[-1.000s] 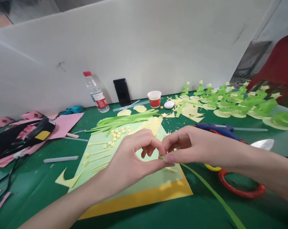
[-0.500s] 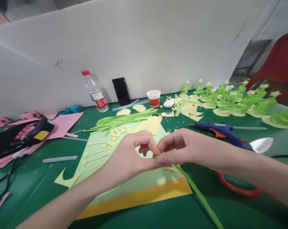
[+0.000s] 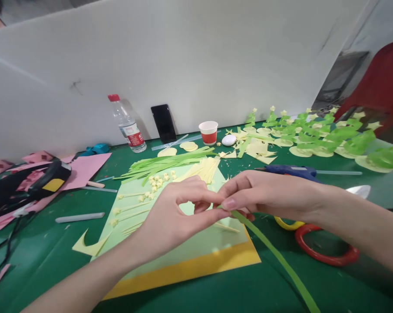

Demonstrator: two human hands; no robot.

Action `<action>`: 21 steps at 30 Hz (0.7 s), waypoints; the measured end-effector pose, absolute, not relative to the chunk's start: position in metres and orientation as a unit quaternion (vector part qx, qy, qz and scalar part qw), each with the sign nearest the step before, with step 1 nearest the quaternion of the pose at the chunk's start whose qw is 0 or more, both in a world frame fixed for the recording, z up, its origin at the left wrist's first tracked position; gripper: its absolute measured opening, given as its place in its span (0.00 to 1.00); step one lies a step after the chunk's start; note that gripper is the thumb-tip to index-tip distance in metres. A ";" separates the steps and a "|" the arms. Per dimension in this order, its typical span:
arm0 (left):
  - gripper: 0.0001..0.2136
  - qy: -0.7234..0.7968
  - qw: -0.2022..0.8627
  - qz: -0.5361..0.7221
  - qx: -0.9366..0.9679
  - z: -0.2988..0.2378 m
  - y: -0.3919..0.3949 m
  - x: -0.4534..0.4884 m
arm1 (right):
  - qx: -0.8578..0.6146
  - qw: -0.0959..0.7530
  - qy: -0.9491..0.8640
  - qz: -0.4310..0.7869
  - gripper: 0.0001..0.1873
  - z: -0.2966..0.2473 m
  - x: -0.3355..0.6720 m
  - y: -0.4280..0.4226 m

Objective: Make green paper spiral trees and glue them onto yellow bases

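Both hands meet above a pale green sheet [image 3: 170,250] that lies over a yellow-orange one. My left hand [image 3: 183,206] pinches the end of a green paper strip [image 3: 274,252] between thumb and forefinger. Against it, my right hand [image 3: 248,193] pinches the same strip, whose tail curves down to the lower right. The pinched end is mostly hidden by the fingertips. On the sheet lie small yellow paper stars [image 3: 155,182], some on thin stems, and a bundle of pale yellow strips [image 3: 206,169]. More green strips [image 3: 163,163] lie behind.
Scissors [image 3: 326,261] and a blue glue gun [image 3: 290,171] lie partly under my right arm. At the back stand a bottle [image 3: 133,134], a phone [image 3: 163,124] and a paper cup [image 3: 208,134]. Finished green spirals with stars [image 3: 316,134] fill the right; pink paper [image 3: 88,169] lies left.
My right hand has shifted slightly right and turned, and the strip's tail has swung to the right. More of the scissors' handles shows. The view has moved slightly.
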State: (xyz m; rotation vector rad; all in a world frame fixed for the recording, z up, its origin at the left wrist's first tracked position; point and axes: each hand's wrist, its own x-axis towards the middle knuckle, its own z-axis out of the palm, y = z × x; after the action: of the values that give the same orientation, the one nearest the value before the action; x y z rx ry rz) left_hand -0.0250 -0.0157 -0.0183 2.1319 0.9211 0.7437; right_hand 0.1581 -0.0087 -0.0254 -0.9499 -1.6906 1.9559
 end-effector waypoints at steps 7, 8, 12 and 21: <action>0.05 0.404 0.368 0.323 0.773 -0.017 -0.014 -0.025 | -0.363 0.204 -0.591 0.691 0.11 -0.024 0.159 -0.010; 0.06 0.414 0.379 0.327 0.760 -0.017 -0.014 -0.025 | -0.365 0.203 -0.592 0.689 0.10 -0.024 0.158 -0.010; 0.11 0.428 0.399 0.313 0.748 -0.019 -0.016 -0.023 | -0.361 0.206 -0.585 0.696 0.09 -0.025 0.152 -0.013; 0.06 0.370 0.274 0.322 0.827 -0.018 -0.016 -0.022 | -0.403 0.240 -0.622 0.627 0.09 -0.023 0.152 -0.018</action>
State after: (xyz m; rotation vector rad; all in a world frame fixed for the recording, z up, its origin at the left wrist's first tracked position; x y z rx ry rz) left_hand -0.0223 -0.0162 -0.0181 2.2249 0.9958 0.8660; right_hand 0.1516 -0.0177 -0.0225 -1.1017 -1.7021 1.7174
